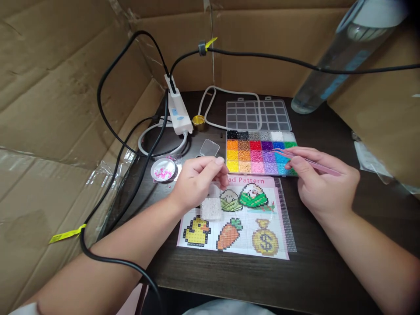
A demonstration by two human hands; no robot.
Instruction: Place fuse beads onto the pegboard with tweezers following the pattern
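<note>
My right hand (323, 179) holds pink tweezers (315, 165), their tips over the purple compartments of a sorted bead box (252, 156). My left hand (205, 177) is closed above the top left of a bead pattern sheet (244, 221); whatever its fingers pinch is too small to make out. Just below that hand is a small clear box of white beads (211, 209), lying over the sheet. Black, green and white beads form a figure (253, 195) on the upper part of the sheet. A round white dish (163, 169) with pink beads stands left of my left hand.
Behind the beads lie the box's open clear lid (258, 115), a gold cup (198, 123) and a white power strip (179, 109). Black cables (113, 127) loop over my left forearm's side. A clear cylinder (331, 65) leans at the back right. Cardboard walls (256, 26) surround the table.
</note>
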